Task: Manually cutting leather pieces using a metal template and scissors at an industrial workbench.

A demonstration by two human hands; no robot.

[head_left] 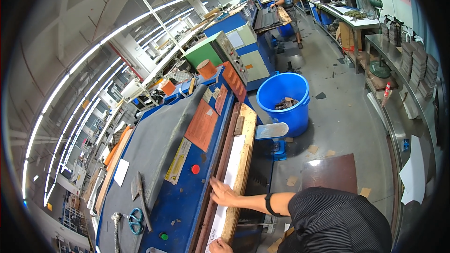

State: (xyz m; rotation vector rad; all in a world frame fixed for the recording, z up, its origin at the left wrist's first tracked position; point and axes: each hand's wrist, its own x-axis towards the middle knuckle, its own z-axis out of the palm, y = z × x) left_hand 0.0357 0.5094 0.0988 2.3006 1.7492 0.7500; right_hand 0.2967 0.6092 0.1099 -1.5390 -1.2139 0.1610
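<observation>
My right hand (223,193) reaches across the wooden board (243,159) and rests on a long white strip (229,178). Its fingers are stretched toward the brown bar (219,166) along the blue machine (176,201). Lower down, my left hand (220,246) is cut off by the picture's bottom edge. Its visible fingers lie on the near end of the strip, where some dark print shows. A small brown block (239,125) sits near the board's far end.
Scissors (136,221), a hammer (116,222) and dark grey sheet material (154,126) lie on the machine. A blue bin (286,105) with scraps stands beyond the board. Scraps and a brown sheet (329,173) lie on the floor. Another person (283,0) works farther off.
</observation>
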